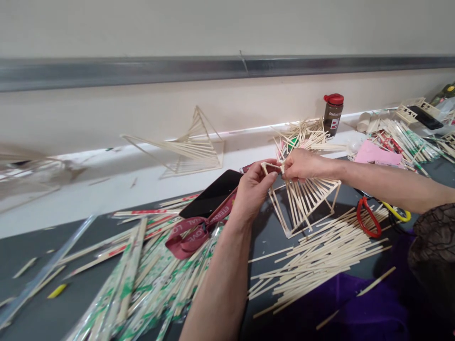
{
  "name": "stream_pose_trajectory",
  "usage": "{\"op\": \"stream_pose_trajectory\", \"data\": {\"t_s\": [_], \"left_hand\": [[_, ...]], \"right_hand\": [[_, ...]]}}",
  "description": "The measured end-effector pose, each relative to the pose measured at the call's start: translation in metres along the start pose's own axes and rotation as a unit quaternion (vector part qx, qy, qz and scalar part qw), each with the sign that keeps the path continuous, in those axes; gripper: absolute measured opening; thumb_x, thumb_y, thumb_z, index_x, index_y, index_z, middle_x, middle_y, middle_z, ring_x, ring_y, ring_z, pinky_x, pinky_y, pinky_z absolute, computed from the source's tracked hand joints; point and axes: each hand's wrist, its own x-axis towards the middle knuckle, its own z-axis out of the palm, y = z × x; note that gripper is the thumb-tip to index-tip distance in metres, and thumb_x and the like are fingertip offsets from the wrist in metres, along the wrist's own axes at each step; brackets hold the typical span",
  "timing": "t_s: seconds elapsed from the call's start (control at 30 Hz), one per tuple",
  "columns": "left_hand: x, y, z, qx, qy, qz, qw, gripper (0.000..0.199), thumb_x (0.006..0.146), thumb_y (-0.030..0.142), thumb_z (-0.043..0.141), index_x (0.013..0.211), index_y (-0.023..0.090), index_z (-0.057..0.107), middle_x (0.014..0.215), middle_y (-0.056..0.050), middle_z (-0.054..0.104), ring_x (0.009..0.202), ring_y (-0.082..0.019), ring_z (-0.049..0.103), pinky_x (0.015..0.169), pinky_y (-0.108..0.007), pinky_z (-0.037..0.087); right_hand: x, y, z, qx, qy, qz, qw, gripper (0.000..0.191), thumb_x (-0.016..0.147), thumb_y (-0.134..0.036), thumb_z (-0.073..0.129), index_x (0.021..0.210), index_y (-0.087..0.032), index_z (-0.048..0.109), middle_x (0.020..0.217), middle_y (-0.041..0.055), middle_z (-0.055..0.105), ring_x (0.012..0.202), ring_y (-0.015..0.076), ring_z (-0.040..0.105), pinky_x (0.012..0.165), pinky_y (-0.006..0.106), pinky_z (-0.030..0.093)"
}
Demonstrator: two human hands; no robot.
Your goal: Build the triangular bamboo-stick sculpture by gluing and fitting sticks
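A frame built of thin wooden sticks (302, 201) stands on the dark table, its slats fanned out in a twisted surface. My left hand (254, 187) pinches the frame's upper left corner between thumb and fingers. Close beside it, my right hand (300, 164) has its fingers closed at the same top edge; whether they also pinch a small loose piece is hidden. Many loose sticks (320, 260) lie in front of the frame. Scissors with a red handle loop (368, 218) and a yellow one rest to the right, under my right forearm.
Wrapped chopsticks (152, 279), a red lanyard (188, 237) and a black phone (213, 192) lie left. Another stick frame (192, 147) stands on the white ledge. Behind are a stick pile (305, 132), a red-capped bottle (333, 114) and pink paper (378, 154). A wall closes the back.
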Motion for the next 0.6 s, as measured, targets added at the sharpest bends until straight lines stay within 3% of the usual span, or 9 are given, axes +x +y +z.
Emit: {"op": "stream_pose_trajectory", "data": {"t_s": [0.3, 0.6], "left_hand": [[0.000, -0.002, -0.001, 0.005, -0.002, -0.003, 1.000, 0.023, 0.073, 0.024, 0.067, 0.095, 0.020, 0.065, 0.091, -0.001, 0.068, 0.087, -0.016, 0.062, 0.088, -0.032, 0.044], [0.000, -0.003, -0.002, 0.006, -0.006, -0.004, 1.000, 0.025, 0.073, 0.025, 0.068, 0.097, 0.020, 0.065, 0.087, 0.000, 0.068, 0.083, -0.015, 0.061, 0.084, -0.031, 0.045]], "right_hand": [[0.006, 0.011, 0.004, 0.022, 0.008, -0.029, 0.999, 0.012, 0.070, -0.018, 0.061, 0.061, -0.011, 0.064, 0.055, 0.0031, 0.061, 0.049, 0.0088, 0.055, 0.049, 0.020, 0.039], [0.007, 0.005, 0.001, 0.038, 0.007, -0.019, 0.999, 0.014, 0.071, -0.020, 0.062, 0.063, -0.009, 0.064, 0.059, 0.0042, 0.063, 0.049, 0.0090, 0.056, 0.056, 0.023, 0.044]]}}
